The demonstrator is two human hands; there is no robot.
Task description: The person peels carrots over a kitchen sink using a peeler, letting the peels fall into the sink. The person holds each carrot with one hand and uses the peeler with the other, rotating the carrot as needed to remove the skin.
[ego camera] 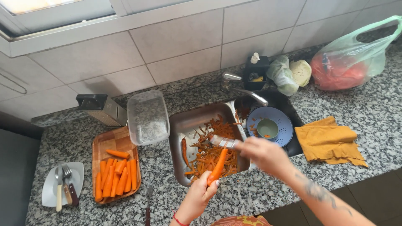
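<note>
Left hand grips a carrot over a metal tray; right hand, fingers clenched on a peeler, works it. Peelings fill the tray (one unpeeled carrot remains there). Further left, peeled carrots crowd a wooden board on the table.

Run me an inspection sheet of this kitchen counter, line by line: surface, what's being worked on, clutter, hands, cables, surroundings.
Surface: speckled granite counter.
Job's things: carrot held over the metal tray of peelings; peeler against it; peeled carrots on the wooden board.
Clutter: box grater, clear container, plate with cutlery, blue colander, yellow cloth, bags.
Hands: left hand grips the carrot; right hand grips the peeler.
Cables: nothing seen.
Surroundings: tiled wall, tap.
</note>
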